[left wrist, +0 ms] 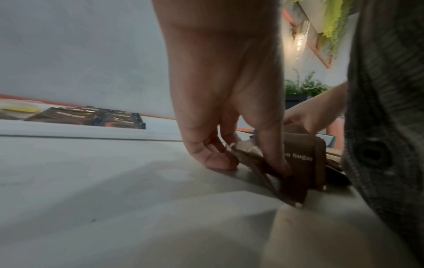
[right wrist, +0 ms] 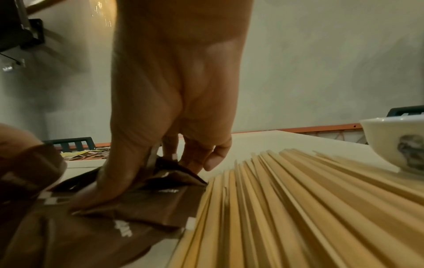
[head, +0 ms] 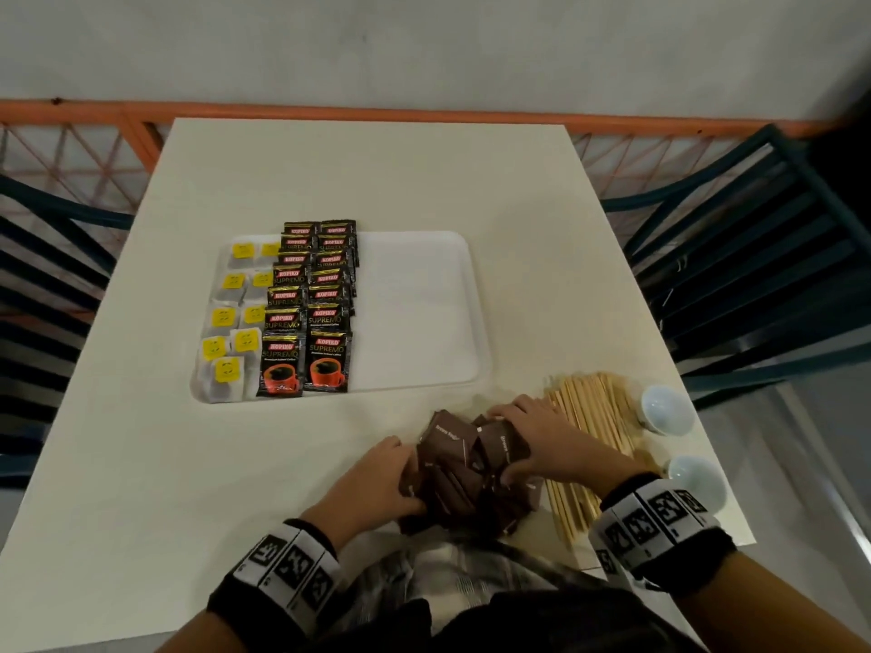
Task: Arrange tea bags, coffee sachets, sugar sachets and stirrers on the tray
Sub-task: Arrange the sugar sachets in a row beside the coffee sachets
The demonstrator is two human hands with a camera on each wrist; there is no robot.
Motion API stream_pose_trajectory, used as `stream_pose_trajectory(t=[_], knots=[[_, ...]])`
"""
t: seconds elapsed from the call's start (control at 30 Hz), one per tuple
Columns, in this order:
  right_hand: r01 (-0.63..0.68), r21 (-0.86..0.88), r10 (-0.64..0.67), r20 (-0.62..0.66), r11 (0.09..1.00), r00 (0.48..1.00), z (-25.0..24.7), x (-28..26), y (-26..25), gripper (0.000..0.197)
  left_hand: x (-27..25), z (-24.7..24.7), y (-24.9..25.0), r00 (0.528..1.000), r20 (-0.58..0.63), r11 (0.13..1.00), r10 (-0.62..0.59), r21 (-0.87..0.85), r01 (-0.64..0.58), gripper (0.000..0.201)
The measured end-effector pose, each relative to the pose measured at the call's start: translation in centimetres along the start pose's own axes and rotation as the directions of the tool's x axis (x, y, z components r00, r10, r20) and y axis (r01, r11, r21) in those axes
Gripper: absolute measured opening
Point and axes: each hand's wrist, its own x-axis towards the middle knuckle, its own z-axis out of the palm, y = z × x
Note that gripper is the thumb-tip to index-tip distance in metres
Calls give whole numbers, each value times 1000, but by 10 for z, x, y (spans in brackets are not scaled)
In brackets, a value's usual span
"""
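A heap of brown sugar sachets [head: 452, 473] lies near the table's front edge. My left hand [head: 400, 468] grips its left side; in the left wrist view the thumb and fingers of that hand [left wrist: 245, 161] pinch several sachets [left wrist: 302, 163] standing on edge. My right hand [head: 518, 445] curls over the right side, with its thumb [right wrist: 110, 181] pressed on a sachet [right wrist: 142, 210]. Wooden stirrers [head: 594, 407] lie fanned out just right of the heap. On the white tray [head: 414, 313], tea bags [head: 231, 318] with yellow tags fill the left columns and black coffee sachets [head: 311, 308] form two columns beside them.
Two white cups [head: 667, 407] [head: 697, 480] stand at the table's right edge, close to the stirrers [right wrist: 298, 199]; one cup [right wrist: 399, 145] shows in the right wrist view. Dark slatted chairs [head: 754, 256] flank the table. The tray's right half is bare white.
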Motion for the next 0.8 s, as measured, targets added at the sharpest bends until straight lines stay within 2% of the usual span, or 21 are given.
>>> stream_pose_trajectory(t=[0.1,0.17,0.27,0.4,0.53,0.6,0.7,0.8], knots=[[32,18,-32,-10,999,999,-2,3,-1,65,-4,-4,-1,999,-38,994,7,-106,-11,25],[57,7,-56,-29,998,998,-5,5,-3,54,-9,-7,-4,999,-42,974,-30,-224,20,22],[108,-4,-108,-48,994,993,-7,9,-8,42,-14,-13,-11,992,-46,926,-119,-366,94,27],[188,148,-169,-127,971,977,-10,12,-10,19,-19,-24,-9,976,-36,721,-215,-680,134,17],[215,333,-141,-232,918,962,-21,12,-14,19,-20,-30,-3,959,-147,639,-242,-768,43,30],[268,411,-153,-292,871,944,-29,12,-25,18,-19,-33,5,948,-182,598,-261,-801,10,22],[340,543,-165,-346,768,924,-40,14,-52,17,-14,-38,19,953,-166,541,-254,-841,-2,28],[436,582,-248,-376,687,893,-47,13,-83,23,-11,-43,31,969,-88,438,-229,-899,22,53]])
